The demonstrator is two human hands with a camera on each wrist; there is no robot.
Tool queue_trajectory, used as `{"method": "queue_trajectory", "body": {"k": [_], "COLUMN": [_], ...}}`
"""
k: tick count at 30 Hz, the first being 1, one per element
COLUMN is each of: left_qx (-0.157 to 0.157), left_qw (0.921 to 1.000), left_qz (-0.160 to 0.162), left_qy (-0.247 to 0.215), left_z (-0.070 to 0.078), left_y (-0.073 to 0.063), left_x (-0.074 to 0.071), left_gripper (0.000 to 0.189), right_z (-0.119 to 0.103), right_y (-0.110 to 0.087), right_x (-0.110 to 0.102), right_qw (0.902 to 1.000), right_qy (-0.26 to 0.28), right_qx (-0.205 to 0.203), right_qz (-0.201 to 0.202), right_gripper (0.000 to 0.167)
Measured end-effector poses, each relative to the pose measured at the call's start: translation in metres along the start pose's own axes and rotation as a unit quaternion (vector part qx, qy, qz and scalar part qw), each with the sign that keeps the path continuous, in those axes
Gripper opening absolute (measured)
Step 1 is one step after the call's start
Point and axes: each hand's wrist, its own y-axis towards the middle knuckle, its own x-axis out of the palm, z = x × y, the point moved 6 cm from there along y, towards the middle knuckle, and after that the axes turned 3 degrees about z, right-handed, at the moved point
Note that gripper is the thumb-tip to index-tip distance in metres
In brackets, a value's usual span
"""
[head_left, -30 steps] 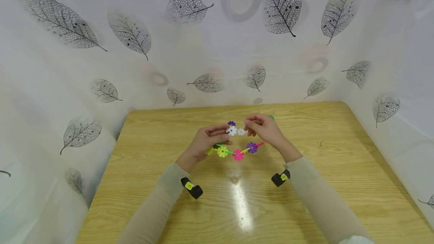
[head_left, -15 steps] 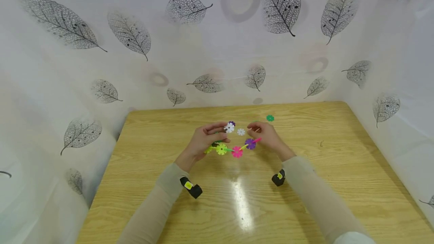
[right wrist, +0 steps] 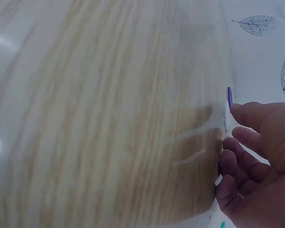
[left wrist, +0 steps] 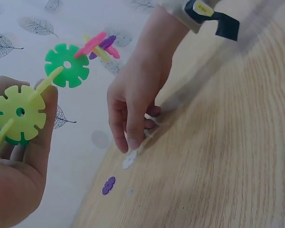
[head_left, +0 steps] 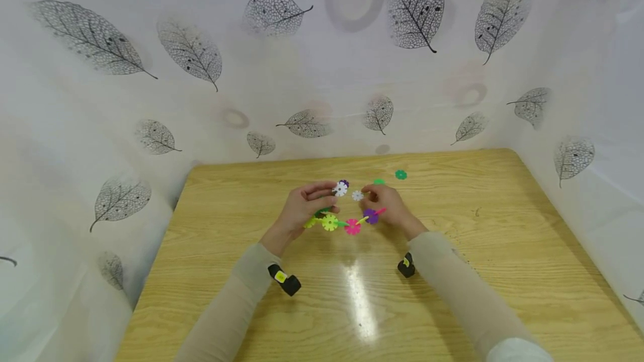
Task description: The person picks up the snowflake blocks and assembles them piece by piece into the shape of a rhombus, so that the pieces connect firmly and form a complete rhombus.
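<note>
My left hand (head_left: 304, 208) grips a chain of slotted plastic flower discs (head_left: 353, 227) in yellow, green, pink and purple. The chain hangs above the table and stretches rightward. A white disc (head_left: 340, 188) shows at the left fingertips. Close up in the left wrist view, a yellow disc (left wrist: 21, 112) lies against the fingers, with a green disc (left wrist: 67, 65) farther along. My right hand (head_left: 389, 205) reaches down to a loose white disc (head_left: 357, 195) on the table, thumb and forefinger right at its edge. In the right wrist view that disc appears edge-on beside the fingers.
A loose purple disc (head_left: 344, 183) lies on the wooden table (head_left: 241, 194) behind the left fingertips. Two green discs, one nearer (head_left: 379, 181) and one farther right (head_left: 401, 174), lie beyond the right hand. A leaf-printed white curtain (head_left: 302, 71) surrounds the table's back and sides.
My right hand drew back from the far side, uncovering the green discs, then moved left to the loose white disc. The left hand shifted slightly left, and the chain's right end rose, then dipped slightly.
</note>
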Motion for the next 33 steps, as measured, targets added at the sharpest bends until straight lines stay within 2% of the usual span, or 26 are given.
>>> {"method": "queue_trajectory", "body": {"k": [8, 16, 28, 33], "left_qx": [0.013, 0.007, 0.01, 0.009], "left_qw": [0.9999, 1.0, 0.9999, 0.9998], "left_qz": [-0.01, -0.006, -0.002, -0.007], "left_qy": [-0.004, -0.004, 0.006, 0.017], "left_z": [-0.002, -0.0015, -0.0018, -0.0008], "left_y": [0.0007, -0.0007, -0.0001, -0.0008], "left_x": [0.0007, 0.0007, 0.0001, 0.0], "left_gripper": [0.042, 0.042, 0.044, 0.043], "right_z": [-0.0019, -0.0015, -0.0047, -0.0039], "right_y": [0.0008, 0.0019, 0.0016, 0.0022], "right_x": [0.0042, 0.004, 0.0022, 0.0005], "right_qw": [0.9996, 0.9995, 0.9987, 0.9989], "right_qy": [-0.025, -0.026, -0.048, -0.047], "right_qx": [0.009, 0.017, -0.017, -0.009], "right_qz": [0.001, 0.005, 0.008, -0.002], "right_gripper": [0.038, 0.033, 0.031, 0.029]}}
